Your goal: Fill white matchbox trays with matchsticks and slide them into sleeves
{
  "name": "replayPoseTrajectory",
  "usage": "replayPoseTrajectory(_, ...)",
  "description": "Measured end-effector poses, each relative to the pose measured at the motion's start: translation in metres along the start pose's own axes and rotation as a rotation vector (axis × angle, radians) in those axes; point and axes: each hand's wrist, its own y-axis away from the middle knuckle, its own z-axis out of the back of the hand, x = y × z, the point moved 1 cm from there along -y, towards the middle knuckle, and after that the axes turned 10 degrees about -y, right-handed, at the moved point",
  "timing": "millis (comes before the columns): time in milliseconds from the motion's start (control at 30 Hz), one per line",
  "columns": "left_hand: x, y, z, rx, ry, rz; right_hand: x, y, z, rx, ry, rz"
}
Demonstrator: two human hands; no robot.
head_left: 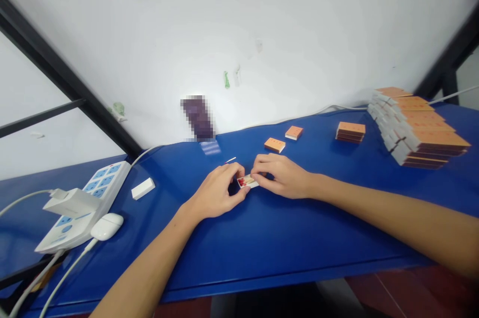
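A small white matchbox tray (248,181) with red-tipped matches in it lies between my hands on the blue desk. My left hand (220,188) grips the tray's left end between thumb and fingers. At the right end, my right hand (277,174) has its thumb and fingers closed on the tray and its matches; the fingertips hide the exact contact. A single match (231,159) lies just behind my left fingers. Beyond my right hand sit two orange matchbox parts, a nearer orange matchbox (275,145) and a farther orange matchbox (294,133).
Several matchboxes form a short stack (351,132) at the right, beside a large pile of matchboxes (419,128). On the left are a white box (143,188), a power strip (116,178) with a plugged-in charger, and a white earphone case (107,226) on a cable. A wall stands behind the desk.
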Motion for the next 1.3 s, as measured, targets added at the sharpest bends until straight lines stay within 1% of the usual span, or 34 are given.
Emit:
replayPoseTrajectory(133,0.0028,-0.0011,-0.0037,-0.027,-0.001,0.035,0.0005,0.0003,-0.0011,0.019,0.024,0.024)
replayPoseTrajectory(300,0.0057,-0.001,-0.0052,-0.015,-0.011,0.025,-0.003,0.0009,-0.0023,-0.055,0.035,0.006)
replayPoseTrajectory(533,0.0073,0.0003,-0.0053,-0.003,-0.013,0.012,-0.0079,-0.0009,-0.0038,0.005,0.029,-0.019)
replayPoseTrajectory(867,0.0035,-0.0009,-0.0026,-0.008,0.004,-0.026,-0.0042,-0.0019,-0.0032,0.099,0.053,-0.048)
replayPoseTrajectory(1067,0.0028,-0.0008,-0.0025,-0.015,-0.044,-0.03,-0.003,-0.0017,-0.0016,0.111,0.046,-0.06)
replayPoseTrajectory(1300,0.0022,-0.0013,-0.0012,-0.026,-0.028,-0.038,-0.0031,-0.0015,0.001,0.139,-0.004,-0.077)
